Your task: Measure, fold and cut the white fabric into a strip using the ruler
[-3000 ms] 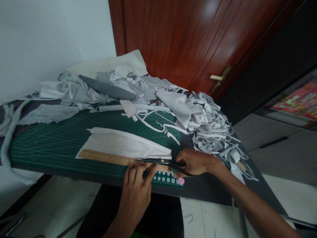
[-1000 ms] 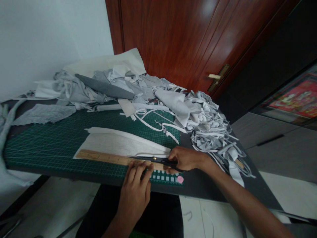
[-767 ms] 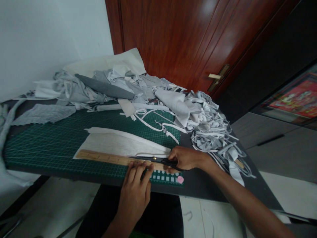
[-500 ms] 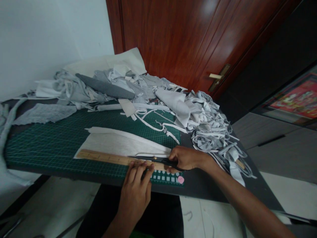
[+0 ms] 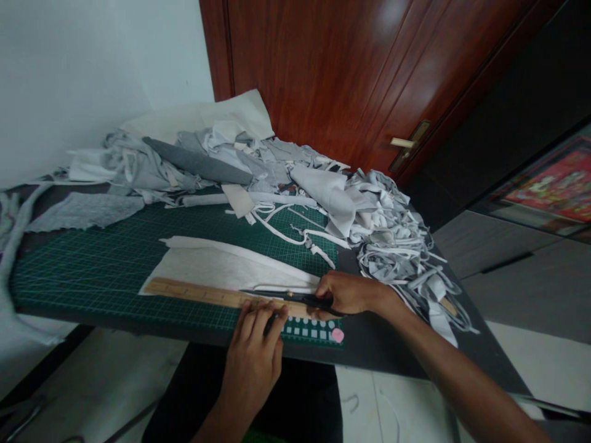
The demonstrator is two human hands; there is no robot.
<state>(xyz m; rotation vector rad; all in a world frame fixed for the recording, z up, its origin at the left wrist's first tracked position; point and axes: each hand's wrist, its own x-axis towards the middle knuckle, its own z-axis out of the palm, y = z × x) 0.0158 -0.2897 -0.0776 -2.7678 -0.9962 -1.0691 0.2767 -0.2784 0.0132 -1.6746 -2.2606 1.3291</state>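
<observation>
A pale grey piece of fabric (image 5: 221,267) lies flat on a green cutting mat (image 5: 92,271). Along its near edge rests a wooden ruler (image 5: 198,294). My left hand (image 5: 256,347) presses fingertips flat on the ruler's right part, with a small dark object under the fingers. My right hand (image 5: 344,294) grips black scissors (image 5: 286,296), whose blades point left along the ruler's far edge into the fabric.
Heaps of grey and white fabric scraps and strips (image 5: 392,246) crowd the table's back and right side. A red-brown door (image 5: 351,74) with a brass handle (image 5: 404,143) stands behind. A small pink thing (image 5: 337,335) sits at the mat's near right corner.
My right hand and the scissors have moved left along the ruler over three seconds. In the last second little has changed; my left hand stays on the ruler.
</observation>
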